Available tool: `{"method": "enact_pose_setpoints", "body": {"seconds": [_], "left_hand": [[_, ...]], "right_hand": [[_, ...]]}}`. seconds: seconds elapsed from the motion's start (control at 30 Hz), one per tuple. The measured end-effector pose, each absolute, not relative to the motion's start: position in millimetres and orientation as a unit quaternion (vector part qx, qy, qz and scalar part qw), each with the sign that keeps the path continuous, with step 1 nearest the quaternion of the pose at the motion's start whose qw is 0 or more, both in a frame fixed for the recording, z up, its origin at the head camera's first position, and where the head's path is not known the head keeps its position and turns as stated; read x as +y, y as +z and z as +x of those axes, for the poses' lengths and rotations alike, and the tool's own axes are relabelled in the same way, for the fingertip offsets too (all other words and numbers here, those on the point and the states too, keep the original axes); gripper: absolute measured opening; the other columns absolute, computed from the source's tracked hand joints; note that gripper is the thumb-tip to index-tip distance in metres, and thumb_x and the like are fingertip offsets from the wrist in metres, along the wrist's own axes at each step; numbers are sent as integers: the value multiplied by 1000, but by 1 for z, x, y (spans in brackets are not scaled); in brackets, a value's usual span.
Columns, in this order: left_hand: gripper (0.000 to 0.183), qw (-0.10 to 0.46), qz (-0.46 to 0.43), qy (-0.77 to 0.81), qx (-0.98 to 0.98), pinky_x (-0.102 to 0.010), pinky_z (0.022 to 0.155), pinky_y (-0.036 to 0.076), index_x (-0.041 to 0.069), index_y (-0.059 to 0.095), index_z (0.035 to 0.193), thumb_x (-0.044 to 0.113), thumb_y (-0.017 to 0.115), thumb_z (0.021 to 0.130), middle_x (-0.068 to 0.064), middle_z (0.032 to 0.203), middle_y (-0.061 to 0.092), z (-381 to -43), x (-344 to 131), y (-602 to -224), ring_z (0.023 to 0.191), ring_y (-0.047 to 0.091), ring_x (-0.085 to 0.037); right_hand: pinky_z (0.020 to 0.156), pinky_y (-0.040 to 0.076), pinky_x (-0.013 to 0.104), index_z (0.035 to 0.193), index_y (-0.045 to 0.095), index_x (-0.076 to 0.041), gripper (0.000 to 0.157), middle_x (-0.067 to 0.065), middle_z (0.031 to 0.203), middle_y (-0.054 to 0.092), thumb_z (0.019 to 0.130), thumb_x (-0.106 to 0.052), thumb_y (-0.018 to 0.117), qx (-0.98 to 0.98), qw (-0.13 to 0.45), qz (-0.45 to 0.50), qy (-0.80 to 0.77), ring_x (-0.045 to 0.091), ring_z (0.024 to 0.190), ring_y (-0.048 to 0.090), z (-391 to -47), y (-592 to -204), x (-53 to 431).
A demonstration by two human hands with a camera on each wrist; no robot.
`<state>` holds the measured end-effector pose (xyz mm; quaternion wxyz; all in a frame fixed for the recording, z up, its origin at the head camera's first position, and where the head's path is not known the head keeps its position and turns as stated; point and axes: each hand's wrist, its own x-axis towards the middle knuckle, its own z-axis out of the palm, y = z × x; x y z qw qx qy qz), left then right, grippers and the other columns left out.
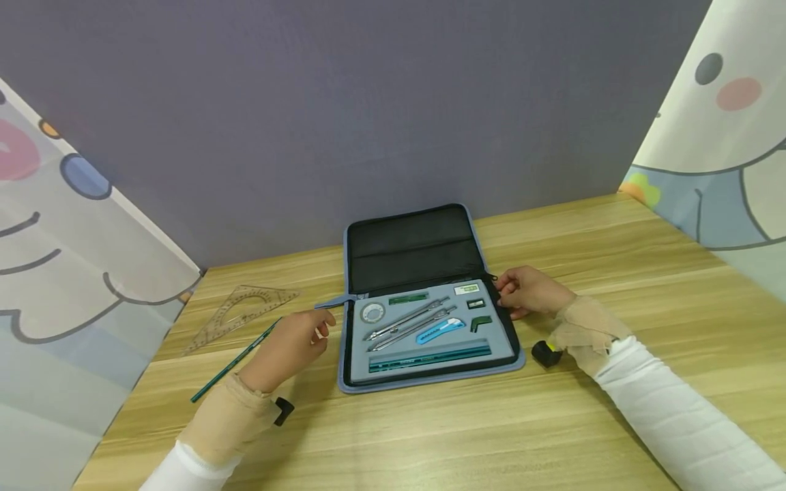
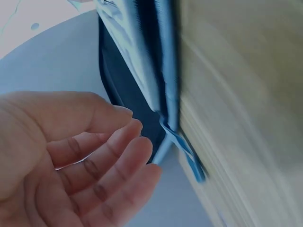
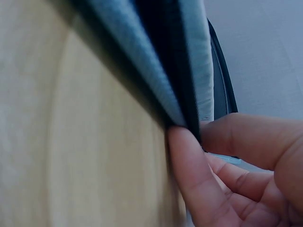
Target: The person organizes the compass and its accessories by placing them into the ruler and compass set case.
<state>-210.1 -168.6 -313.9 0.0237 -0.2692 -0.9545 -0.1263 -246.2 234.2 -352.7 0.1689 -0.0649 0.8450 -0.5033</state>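
Note:
A zip case (image 1: 430, 378) lies unfolded on the wooden table, its black lid tilted up at the back. In its grey tray (image 1: 383, 351) sit two metal compasses (image 1: 405, 320), a light-blue utility knife (image 1: 441, 330), a sharpener (image 1: 475, 303), an eraser (image 1: 467, 289), a round white dial-like piece (image 1: 372, 312) and green pencils (image 1: 430, 356). My right hand (image 1: 529, 293) pinches the case's right edge between thumb and finger near the hinge, as the right wrist view shows. Left of the case, my left hand (image 1: 297, 344) hovers empty with loosely bent fingers, near the blue strap (image 2: 187, 153).
A clear set square (image 1: 230, 320) lies at the back left of the table. Beside my left hand is a green pencil (image 1: 236, 359). A grey wall (image 1: 368, 123) rises behind the table, with patterned curtains (image 1: 55, 273) at both sides.

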Motion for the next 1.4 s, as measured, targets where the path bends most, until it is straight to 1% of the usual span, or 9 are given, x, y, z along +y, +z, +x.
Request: {"method": "enact_pose_setpoints", "body": {"seconds": [0.13,0.33,0.43,0.63,0.7,0.87,1.1,1.27,1.4], "left_hand": [[24,17,-257,-121,-959,-27,60,49,2,64,101,-6,65,78,-2,81,62,-209,-184,-315,66,59,-11],[24,-2,-211,-114,-971,-31,59,49,1,63,103,-4,63,79,-5,84,64,-208,-205,-314,68,61,-15],[23,-9,-193,-112,-975,-35,61,50,-1,63,103,-2,63,80,-8,86,65,-209,-215,-312,71,62,-19],[23,-12,-174,-112,-978,-41,65,50,-5,63,102,-3,63,78,-12,87,65,-212,-239,-315,78,63,-27],[23,-17,-164,-113,-980,-41,65,49,-6,63,101,-2,64,79,-12,88,65,-212,-246,-316,79,62,-28],[19,-8,-154,-95,-983,-42,64,47,-3,64,95,0,67,76,-10,84,65,-216,-262,-320,74,60,-26],[17,-13,-142,-108,-984,-43,65,48,-4,62,91,2,68,76,-9,80,64,-221,-279,-327,75,61,-27],[17,-11,-129,-109,-986,-43,66,48,-4,62,91,2,67,76,-9,80,64,-221,-289,-330,75,61,-28],[17,-13,-119,-111,-987,-45,66,48,-3,62,91,5,68,78,-10,81,65,-222,-296,-330,76,61,-29]], "right_hand": [[61,55,28,115,44,16,34,10,87,50,85,4,57,844,170,-65,-505,14,67,56,-246,-353,234],[61,55,28,115,43,17,35,10,88,50,86,3,56,840,170,-72,-509,13,69,57,-244,-352,233],[61,55,28,116,43,17,35,11,88,50,86,3,57,843,168,-74,-506,13,68,56,-244,-352,234],[60,55,28,115,44,17,35,10,87,50,85,4,57,843,168,-73,-505,13,66,56,-245,-352,235],[60,55,28,115,44,17,35,10,87,50,85,4,57,843,168,-74,-505,13,66,56,-245,-352,235],[61,55,29,114,44,16,36,11,87,50,84,3,58,842,167,-75,-507,14,67,56,-244,-352,236],[60,55,30,108,45,16,32,11,84,50,83,1,59,831,161,-100,-522,15,65,57,-244,-353,239],[61,55,30,113,45,16,34,11,87,50,84,2,58,840,167,-75,-511,14,68,57,-244,-352,234],[60,55,29,115,43,16,34,10,87,50,86,3,56,842,167,-74,-508,13,69,57,-243,-350,233]]}}
